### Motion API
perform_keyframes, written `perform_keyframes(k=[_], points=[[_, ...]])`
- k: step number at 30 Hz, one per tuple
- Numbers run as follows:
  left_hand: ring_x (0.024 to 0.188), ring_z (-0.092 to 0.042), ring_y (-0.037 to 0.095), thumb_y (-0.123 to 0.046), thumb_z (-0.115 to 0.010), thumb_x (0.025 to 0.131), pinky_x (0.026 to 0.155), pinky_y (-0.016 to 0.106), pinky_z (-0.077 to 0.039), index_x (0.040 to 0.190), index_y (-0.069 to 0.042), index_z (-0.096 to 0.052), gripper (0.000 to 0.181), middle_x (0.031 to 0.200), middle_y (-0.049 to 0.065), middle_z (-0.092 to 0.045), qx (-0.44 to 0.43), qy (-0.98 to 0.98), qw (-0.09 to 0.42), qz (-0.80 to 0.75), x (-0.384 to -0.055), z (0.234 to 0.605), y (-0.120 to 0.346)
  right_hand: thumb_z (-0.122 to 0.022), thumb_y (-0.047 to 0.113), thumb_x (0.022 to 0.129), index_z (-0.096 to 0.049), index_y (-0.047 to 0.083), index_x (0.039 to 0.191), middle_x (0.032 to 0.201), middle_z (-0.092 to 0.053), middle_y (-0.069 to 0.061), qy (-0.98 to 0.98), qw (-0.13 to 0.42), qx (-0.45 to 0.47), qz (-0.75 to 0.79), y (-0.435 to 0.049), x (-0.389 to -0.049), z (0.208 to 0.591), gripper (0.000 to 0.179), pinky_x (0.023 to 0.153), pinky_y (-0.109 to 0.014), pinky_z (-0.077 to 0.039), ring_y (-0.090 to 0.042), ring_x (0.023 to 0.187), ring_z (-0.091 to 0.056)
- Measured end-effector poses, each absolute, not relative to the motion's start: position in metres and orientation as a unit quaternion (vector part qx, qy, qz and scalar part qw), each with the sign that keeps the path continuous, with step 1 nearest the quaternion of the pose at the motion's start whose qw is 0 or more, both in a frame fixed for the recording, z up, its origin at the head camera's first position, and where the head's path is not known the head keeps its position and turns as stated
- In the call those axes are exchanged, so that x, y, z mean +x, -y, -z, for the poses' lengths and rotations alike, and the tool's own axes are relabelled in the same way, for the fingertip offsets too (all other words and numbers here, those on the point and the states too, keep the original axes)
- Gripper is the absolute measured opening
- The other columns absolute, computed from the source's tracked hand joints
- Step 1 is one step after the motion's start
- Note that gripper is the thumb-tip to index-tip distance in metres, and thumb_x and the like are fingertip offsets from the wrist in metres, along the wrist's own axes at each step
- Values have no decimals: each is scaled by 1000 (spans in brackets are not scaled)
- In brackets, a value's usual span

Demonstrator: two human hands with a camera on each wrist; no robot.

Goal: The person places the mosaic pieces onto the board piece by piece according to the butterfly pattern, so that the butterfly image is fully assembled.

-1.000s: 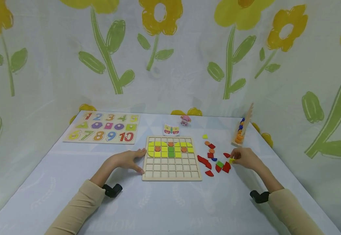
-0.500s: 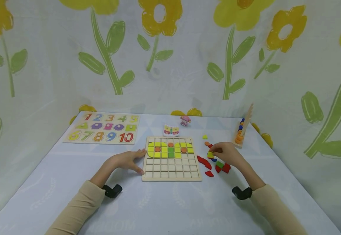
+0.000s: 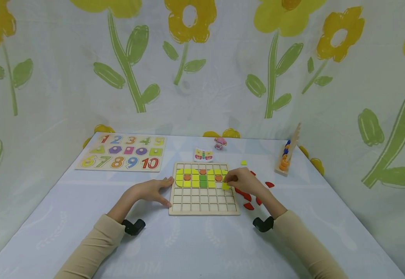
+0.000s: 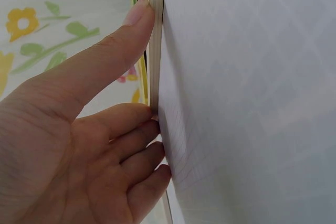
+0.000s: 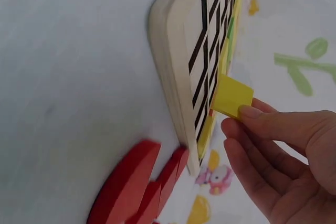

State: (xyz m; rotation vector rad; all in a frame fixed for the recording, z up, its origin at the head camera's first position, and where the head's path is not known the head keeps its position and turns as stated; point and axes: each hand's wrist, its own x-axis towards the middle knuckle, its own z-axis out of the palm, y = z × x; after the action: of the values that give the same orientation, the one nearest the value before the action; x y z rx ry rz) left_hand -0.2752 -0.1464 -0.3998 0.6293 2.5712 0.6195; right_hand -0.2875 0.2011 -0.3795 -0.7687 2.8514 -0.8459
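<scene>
A pale cloth printed with faint diamonds covers the table (image 3: 202, 248), smooth and matte. On it lies a flat wooden number puzzle (image 3: 122, 151) with painted numerals, at the far left. Nearer the middle sits the grid board (image 3: 204, 201), a square slab of light wood with rounded corners, cut into small square cells; its upper rows are filled with yellow squares, orange discs and a green block. Just right of the board lie glossy red curved pieces (image 3: 246, 195), thick and flat. A wooden bead rack (image 3: 286, 155) stands far right.

The left hand (image 3: 151, 190) rests flat on the cloth, fingers straight and relaxed, thumb and fingertips pressed against the board's left edge, gripping nothing. The right hand (image 3: 242, 181) reaches over the board's right side, fingers curled, pinching a small yellow square tile (image 3: 225, 186) between thumb and forefinger; the tile is tilted, held just above the cells at the right edge.
</scene>
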Motion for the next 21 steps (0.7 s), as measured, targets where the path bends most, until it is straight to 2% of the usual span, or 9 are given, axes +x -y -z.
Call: perform_keyframes(k=[7, 12, 17, 21], points=[[145, -16, 32, -42, -81, 75, 116, 50, -16, 151, -5, -28, 100, 157, 15, -21, 226, -926, 209, -219, -276, 400, 146, -71, 1, 85, -74, 6, 94, 90, -70, -3, -933, 26, -247, 262, -183, -297, 382, 10, 71, -25, -55, -13, 74, -59], [145, -17, 32, -43, -81, 75, 115, 50, -17, 152, -6, -28, 101, 157, 15, -21, 220, -928, 211, -216, -276, 400, 146, -72, 2, 85, -74, 7, 89, 86, -69, -2, -942, 35, -211, 257, -177, -303, 384, 7, 72, -25, -55, -15, 75, -58], [145, -16, 32, -44, -81, 74, 115, 51, -17, 151, -6, -29, 101, 157, 15, -21, 216, -928, 213, -215, -276, 399, 146, -73, 3, 85, -78, 7, 95, 90, -68, -1, -955, 52, -181, 229, -176, -302, 385, 12, 79, -30, -55, -18, 85, -58], [145, -17, 32, -43, -80, 75, 115, 50, -17, 151, -5, -28, 100, 157, 15, -21, 221, -927, 212, -215, -276, 399, 146, -73, 5, 85, -78, 9, 99, 96, -69, -2, -956, 64, -191, 211, -179, -301, 385, 16, 83, -32, -54, -19, 93, -60]])
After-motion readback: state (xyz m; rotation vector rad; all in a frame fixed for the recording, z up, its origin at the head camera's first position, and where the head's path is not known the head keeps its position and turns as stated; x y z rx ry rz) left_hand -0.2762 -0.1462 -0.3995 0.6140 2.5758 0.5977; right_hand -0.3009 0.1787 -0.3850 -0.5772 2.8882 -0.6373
